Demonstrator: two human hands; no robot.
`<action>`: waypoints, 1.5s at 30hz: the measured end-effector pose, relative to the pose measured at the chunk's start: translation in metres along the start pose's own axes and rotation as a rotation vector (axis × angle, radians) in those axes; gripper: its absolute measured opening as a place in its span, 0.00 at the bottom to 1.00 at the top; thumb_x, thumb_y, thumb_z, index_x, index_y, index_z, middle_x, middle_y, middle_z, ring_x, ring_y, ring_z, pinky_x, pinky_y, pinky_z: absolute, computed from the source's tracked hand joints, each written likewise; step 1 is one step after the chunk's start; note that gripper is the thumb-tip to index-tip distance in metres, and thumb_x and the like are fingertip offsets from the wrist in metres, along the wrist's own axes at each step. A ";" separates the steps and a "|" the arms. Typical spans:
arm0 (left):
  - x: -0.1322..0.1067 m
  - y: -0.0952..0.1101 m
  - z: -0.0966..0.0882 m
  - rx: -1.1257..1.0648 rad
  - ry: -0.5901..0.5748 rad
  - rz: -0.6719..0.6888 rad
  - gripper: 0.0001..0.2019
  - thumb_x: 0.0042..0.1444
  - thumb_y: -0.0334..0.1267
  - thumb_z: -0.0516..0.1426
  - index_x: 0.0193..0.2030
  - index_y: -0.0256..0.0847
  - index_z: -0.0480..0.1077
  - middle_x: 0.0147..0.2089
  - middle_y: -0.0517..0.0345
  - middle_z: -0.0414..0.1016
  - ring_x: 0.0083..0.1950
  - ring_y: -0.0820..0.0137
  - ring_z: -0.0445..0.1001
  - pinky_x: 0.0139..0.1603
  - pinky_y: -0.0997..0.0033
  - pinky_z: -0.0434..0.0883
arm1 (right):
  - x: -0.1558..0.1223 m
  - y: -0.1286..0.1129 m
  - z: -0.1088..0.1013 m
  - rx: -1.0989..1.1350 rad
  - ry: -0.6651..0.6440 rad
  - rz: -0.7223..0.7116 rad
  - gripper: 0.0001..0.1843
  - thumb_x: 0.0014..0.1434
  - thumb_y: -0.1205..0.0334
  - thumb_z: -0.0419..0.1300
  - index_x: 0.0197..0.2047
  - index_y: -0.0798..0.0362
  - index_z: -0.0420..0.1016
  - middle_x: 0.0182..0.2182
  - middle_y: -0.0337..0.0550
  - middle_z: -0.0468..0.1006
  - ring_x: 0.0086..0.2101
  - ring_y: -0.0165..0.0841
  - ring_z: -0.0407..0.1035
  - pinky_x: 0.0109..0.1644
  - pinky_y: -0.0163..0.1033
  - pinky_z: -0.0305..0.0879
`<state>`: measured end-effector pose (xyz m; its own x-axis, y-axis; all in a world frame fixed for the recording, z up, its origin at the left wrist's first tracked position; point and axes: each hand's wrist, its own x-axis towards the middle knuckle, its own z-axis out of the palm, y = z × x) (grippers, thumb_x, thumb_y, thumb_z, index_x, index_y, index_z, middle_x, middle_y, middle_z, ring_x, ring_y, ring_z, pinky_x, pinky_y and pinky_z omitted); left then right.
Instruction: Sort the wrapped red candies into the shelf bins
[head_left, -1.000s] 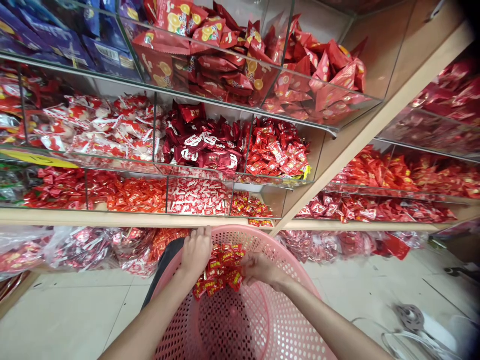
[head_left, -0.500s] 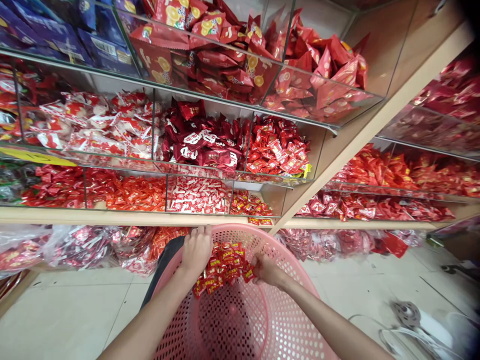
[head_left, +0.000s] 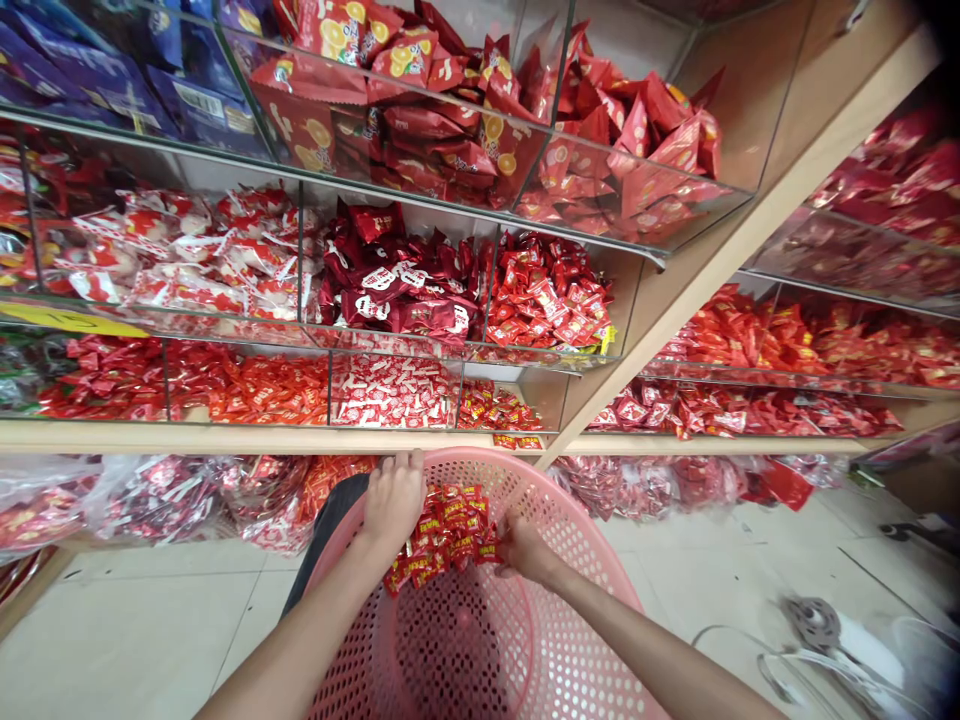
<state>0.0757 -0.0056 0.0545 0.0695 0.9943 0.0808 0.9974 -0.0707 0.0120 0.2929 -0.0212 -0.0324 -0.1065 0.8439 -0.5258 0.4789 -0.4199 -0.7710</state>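
A pink perforated plastic basket (head_left: 581, 540) stands tilted in front of me, its opening towards me. My left hand (head_left: 394, 495) is closed over the basket's far rim, left of its middle. Against the inner far wall lies a pile of small red wrapped candies (head_left: 452, 530) with yellow lettering. At the pile's right edge is my right hand (head_left: 523, 548), inside the basket, its fingers curled in against a single candy (head_left: 487, 552). The fingertips are partly hidden. Perforated basket floor (head_left: 463, 640) shows below the pile.
Shelves with clear-fronted bins hold candies, including a small bin of matching red ones (head_left: 499, 407). Two packets (head_left: 516, 442) rest on the wooden ledge. Bagged candies (head_left: 161, 495) lie underneath. A white appliance with a cord (head_left: 855, 640) sits on the tiled floor, right.
My right hand has moved slightly left, and the candy at its fingers has shifted left with it. My left hand stays on the rim. The view has turned slightly.
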 end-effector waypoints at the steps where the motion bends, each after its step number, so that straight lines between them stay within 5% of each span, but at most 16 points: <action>1: 0.000 0.000 0.000 0.002 0.004 0.002 0.20 0.60 0.36 0.43 0.57 0.34 0.61 0.47 0.43 0.70 0.47 0.59 0.69 0.45 0.60 0.67 | 0.000 0.000 0.002 -0.023 0.022 0.010 0.16 0.41 0.72 0.56 0.28 0.50 0.51 0.20 0.27 0.59 0.16 0.21 0.60 0.19 0.29 0.62; 11: 0.000 0.001 -0.005 -0.001 0.002 0.014 0.19 0.60 0.35 0.43 0.56 0.33 0.62 0.47 0.41 0.70 0.47 0.58 0.70 0.44 0.58 0.68 | -0.002 -0.001 0.004 -0.086 0.086 -0.056 0.12 0.47 0.76 0.50 0.28 0.51 0.50 0.22 0.29 0.58 0.18 0.21 0.60 0.21 0.28 0.62; 17: -0.001 0.002 -0.008 0.001 -0.007 0.008 0.19 0.60 0.35 0.43 0.56 0.33 0.62 0.46 0.42 0.70 0.47 0.58 0.70 0.44 0.58 0.68 | -0.010 -0.005 0.001 -0.496 0.124 -0.170 0.10 0.50 0.77 0.49 0.32 0.53 0.55 0.25 0.35 0.65 0.20 0.24 0.61 0.22 0.28 0.54; 21: 0.000 0.001 -0.011 0.000 -0.034 0.007 0.18 0.61 0.34 0.43 0.55 0.33 0.62 0.46 0.41 0.71 0.47 0.58 0.71 0.43 0.59 0.69 | -0.016 -0.032 -0.013 -0.732 0.204 -0.292 0.08 0.51 0.76 0.50 0.33 0.54 0.61 0.24 0.41 0.69 0.26 0.29 0.65 0.27 0.32 0.51; 28: 0.010 -0.020 -0.010 -0.171 -0.129 0.014 0.18 0.60 0.31 0.44 0.56 0.38 0.63 0.50 0.45 0.71 0.47 0.65 0.73 0.45 0.66 0.70 | 0.006 -0.114 -0.069 -0.686 0.444 -0.409 0.05 0.56 0.65 0.52 0.37 0.52 0.66 0.28 0.41 0.74 0.30 0.31 0.67 0.32 0.33 0.52; 32: 0.016 -0.038 -0.002 -0.300 -0.115 0.078 0.17 0.60 0.35 0.45 0.55 0.41 0.65 0.51 0.48 0.71 0.50 0.66 0.72 0.49 0.69 0.68 | 0.035 -0.140 -0.089 -0.714 0.549 -0.256 0.11 0.57 0.60 0.55 0.43 0.52 0.67 0.37 0.47 0.76 0.38 0.35 0.69 0.37 0.35 0.57; 38: 0.027 -0.064 0.002 -0.373 -0.085 0.210 0.18 0.60 0.36 0.45 0.54 0.39 0.66 0.49 0.49 0.73 0.50 0.67 0.71 0.52 0.70 0.66 | 0.063 -0.154 -0.093 -0.770 0.444 0.061 0.31 0.48 0.40 0.60 0.46 0.57 0.69 0.46 0.59 0.73 0.49 0.47 0.67 0.47 0.47 0.59; 45: 0.043 -0.080 -0.004 -0.436 -0.113 0.310 0.18 0.59 0.41 0.47 0.53 0.43 0.68 0.51 0.53 0.74 0.52 0.67 0.71 0.54 0.69 0.65 | 0.082 -0.154 -0.092 -0.784 0.432 0.146 0.36 0.41 0.48 0.68 0.50 0.59 0.69 0.49 0.63 0.71 0.51 0.49 0.65 0.51 0.51 0.58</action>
<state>-0.0012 0.0426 0.0611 0.3846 0.9223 0.0386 0.8319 -0.3644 0.4185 0.2904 0.1433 0.0767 0.2627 0.9181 -0.2967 0.9346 -0.3186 -0.1582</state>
